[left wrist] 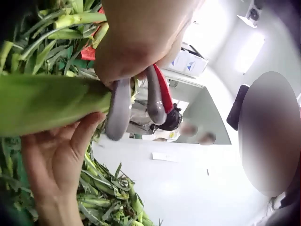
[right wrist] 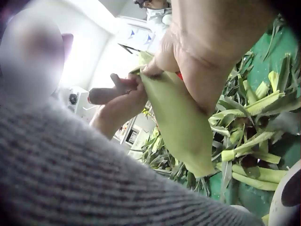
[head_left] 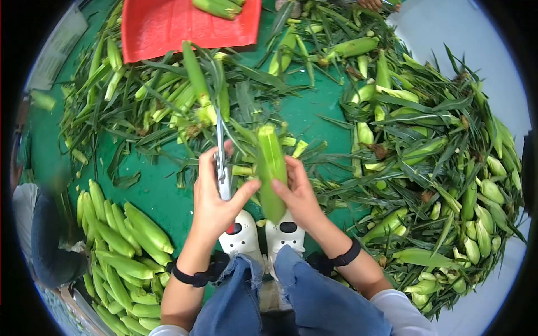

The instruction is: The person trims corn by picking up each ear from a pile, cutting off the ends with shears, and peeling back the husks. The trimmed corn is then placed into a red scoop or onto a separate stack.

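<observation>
An ear of corn in green husk (head_left: pixel 272 151) stands upright between the hands, its cut stalk end at the top. My right hand (head_left: pixel 302 196) holds it from the right, thumb across its front. My left hand (head_left: pixel 214 204) grips metal shears (head_left: pixel 222 168), blades pointing away from me, its thumb reaching to the corn's left side. In the left wrist view, the shears' grey handle (left wrist: pixel 118 110) hangs below the left hand (left wrist: pixel 141 42), beside the corn (left wrist: pixel 47 103). The right wrist view has the corn (right wrist: pixel 181 125) under the right hand (right wrist: pixel 211 52).
Husked-green ears (head_left: pixel 120 246) are piled at lower left. A large heap of corn and leaves (head_left: pixel 431 168) curves along the right. Loose leaves and stalks (head_left: pixel 162 95) lie ahead, near a red dustpan-like tray (head_left: pixel 190 28). White shoes (head_left: pixel 241 241) are just below the hands.
</observation>
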The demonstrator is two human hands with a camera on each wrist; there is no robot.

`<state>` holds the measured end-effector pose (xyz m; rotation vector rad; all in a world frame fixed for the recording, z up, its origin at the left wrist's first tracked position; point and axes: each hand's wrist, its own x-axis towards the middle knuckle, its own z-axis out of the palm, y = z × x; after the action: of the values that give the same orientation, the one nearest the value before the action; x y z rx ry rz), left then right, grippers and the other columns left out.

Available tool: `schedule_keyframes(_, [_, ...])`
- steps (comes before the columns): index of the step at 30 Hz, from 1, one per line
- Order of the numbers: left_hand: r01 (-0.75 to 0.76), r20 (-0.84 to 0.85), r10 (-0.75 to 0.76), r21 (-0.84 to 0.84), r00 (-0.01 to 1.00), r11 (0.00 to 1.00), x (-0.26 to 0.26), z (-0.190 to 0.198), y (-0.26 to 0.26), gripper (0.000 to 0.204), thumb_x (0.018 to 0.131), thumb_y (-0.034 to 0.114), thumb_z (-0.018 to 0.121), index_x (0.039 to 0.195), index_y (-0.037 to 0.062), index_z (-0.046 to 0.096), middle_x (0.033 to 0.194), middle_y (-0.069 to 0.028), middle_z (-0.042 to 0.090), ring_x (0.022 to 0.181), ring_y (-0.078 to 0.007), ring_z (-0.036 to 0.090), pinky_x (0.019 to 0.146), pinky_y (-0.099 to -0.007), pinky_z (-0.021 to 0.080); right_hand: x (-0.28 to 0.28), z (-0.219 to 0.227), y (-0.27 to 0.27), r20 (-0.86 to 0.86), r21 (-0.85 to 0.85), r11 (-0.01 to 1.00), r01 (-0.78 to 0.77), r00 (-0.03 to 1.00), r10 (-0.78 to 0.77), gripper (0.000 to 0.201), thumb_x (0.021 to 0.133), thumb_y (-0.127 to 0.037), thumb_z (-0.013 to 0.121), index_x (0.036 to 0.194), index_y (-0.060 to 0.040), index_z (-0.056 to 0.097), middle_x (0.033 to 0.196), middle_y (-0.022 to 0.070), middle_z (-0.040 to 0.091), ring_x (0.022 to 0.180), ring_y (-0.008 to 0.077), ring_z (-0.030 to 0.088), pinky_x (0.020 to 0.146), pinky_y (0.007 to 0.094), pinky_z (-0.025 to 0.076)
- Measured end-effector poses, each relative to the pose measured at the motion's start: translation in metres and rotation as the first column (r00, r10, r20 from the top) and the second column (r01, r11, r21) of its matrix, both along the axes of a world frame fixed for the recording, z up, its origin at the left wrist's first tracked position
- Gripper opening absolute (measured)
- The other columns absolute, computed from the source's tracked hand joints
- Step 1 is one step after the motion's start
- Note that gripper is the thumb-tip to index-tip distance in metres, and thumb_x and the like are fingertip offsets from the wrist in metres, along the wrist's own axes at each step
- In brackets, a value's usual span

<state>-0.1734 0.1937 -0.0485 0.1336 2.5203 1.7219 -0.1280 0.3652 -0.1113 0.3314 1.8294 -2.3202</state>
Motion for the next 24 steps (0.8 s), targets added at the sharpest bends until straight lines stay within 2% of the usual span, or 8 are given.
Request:
schedule_keyframes(5, [-0.169, 0.331, 0.023, 0.419, 0.943, 0.892, 0.023, -0.046, -0.030, 0.055, 0.075, 0.009, 0.073, 0.121, 0.0030, 0.044, 0.107, -0.0084, 0.060, 0.097, -0.0180, 0.060, 0.087, -0.0325, 0.048, -0.018, 0.018, -0.020, -0.153, -0.118, 0.905, -0.409, 0.908, 0.390, 0.056, 0.099, -0.027, 0.046, 0.145, -0.0017, 0.027, 0.149, 0.0141, 0.032, 0.134, 0.0215, 0.034, 0.108, 0.0345, 0.029])
schedule_keyframes(7, [-0.214, 0.382, 0.061, 0.374, 0.922, 0.902, 0.026, -0.033, -0.057, 0.046, 0.077, 0.006, 0.068, 0.117, 0.0028, 0.045, 0.105, -0.0083, 0.059, 0.092, -0.0167, 0.061, 0.084, -0.0309, 0.050, -0.043, 0.004, 0.013, -0.137, 0.317, 0.821, -0.476, 0.833, 0.536, 0.039, 0.097, -0.027, 0.049, 0.128, -0.0046, 0.054, 0.126, 0.0166, 0.056, 0.118, 0.0273, 0.053, 0.102, 0.0374, 0.039])
schedule_keyframes(10, [-0.252, 0.307, 0.258, -0.058, 0.916, 0.966, 0.057, -0.044, -0.129, 0.049, 0.074, 0.008, 0.072, 0.115, 0.0031, 0.045, 0.097, -0.0071, 0.058, 0.085, -0.0160, 0.058, 0.076, -0.0314, 0.050, -0.092, -0.061, 0.119, -0.149, 0.989, 0.060, 0.137, 0.934, 0.324, 0.031, 0.085, -0.018, 0.058, 0.111, -0.0006, 0.060, 0.105, 0.0228, 0.062, 0.098, 0.0367, 0.058, 0.085, 0.0447, 0.047])
schedule_keyframes(12, [-0.280, 0.223, 0.395, -0.413, 0.891, 0.866, 0.087, -0.024, -0.167, 0.052, 0.072, 0.022, 0.076, 0.109, 0.0006, 0.048, 0.090, -0.0096, 0.057, 0.081, -0.0184, 0.056, 0.072, -0.0334, 0.048, -0.105, -0.088, 0.199, 0.200, 0.980, 0.019, -0.199, 0.964, -0.174, 0.042, 0.082, -0.023, 0.063, 0.115, 0.0023, 0.056, 0.110, 0.0242, 0.060, 0.099, 0.0386, 0.059, 0.086, 0.0465, 0.047])
schedule_keyframes(14, [-0.338, 0.289, 0.551, -0.545, 0.783, 0.767, 0.131, -0.029, -0.213, 0.058, 0.070, 0.034, 0.076, 0.108, -0.0013, 0.050, 0.086, -0.0168, 0.060, 0.080, -0.0246, 0.060, 0.072, -0.0362, 0.049, -0.095, -0.159, 0.299, -0.087, 0.961, -0.265, 0.081, 0.996, -0.009, 0.035, 0.080, -0.020, 0.064, 0.104, 0.0055, 0.058, 0.098, 0.0282, 0.061, 0.094, 0.0457, 0.058, 0.082, 0.0510, 0.046])
schedule_keyframes(16, [-0.393, 0.138, 0.641, -0.688, 0.755, 0.611, 0.174, -0.032, -0.255, 0.059, 0.069, 0.035, 0.076, 0.108, -0.0015, 0.050, 0.083, -0.0176, 0.061, 0.077, -0.0276, 0.062, 0.070, -0.0387, 0.049, -0.090, -0.181, 0.344, 0.065, 0.989, -0.124, -0.085, 0.985, -0.159, 0.052, 0.082, -0.021, 0.064, 0.124, 0.0051, 0.047, 0.112, 0.0285, 0.058, 0.105, 0.0461, 0.054, 0.090, 0.0486, 0.044])
schedule_keyframes(21, [-0.415, -0.022, 0.832, -0.874, 0.554, 0.253, 0.222, 0.004, -0.335, 0.053, 0.070, 0.033, 0.075, 0.102, 0.0010, 0.046, 0.078, -0.0173, 0.061, 0.067, -0.0319, 0.061, 0.064, -0.0422, 0.050, -0.059, -0.208, 0.381, 0.121, 0.945, -0.294, -0.147, 0.987, -0.106, 0.058, 0.082, -0.019, 0.065, 0.129, 0.0045, 0.040, 0.121, 0.0305, 0.053, 0.110, 0.0450, 0.053, 0.093, 0.0485, 0.044])
schedule_keyframes(24, [-0.343, -0.128, 0.860, -0.937, 0.494, 0.058, 0.247, 0.023, -0.361, 0.054, 0.071, 0.030, 0.075, 0.105, 0.0001, 0.045, 0.088, -0.0211, 0.063, 0.078, -0.0374, 0.062, 0.071, -0.0435, 0.050, -0.064, -0.188, 0.371, 0.331, 0.924, -0.081, -0.373, 0.889, -0.317, 0.060, 0.082, -0.021, 0.064, 0.131, 0.0027, 0.040, 0.121, 0.0295, 0.054, 0.111, 0.0431, 0.054, 0.093, 0.0476, 0.043])
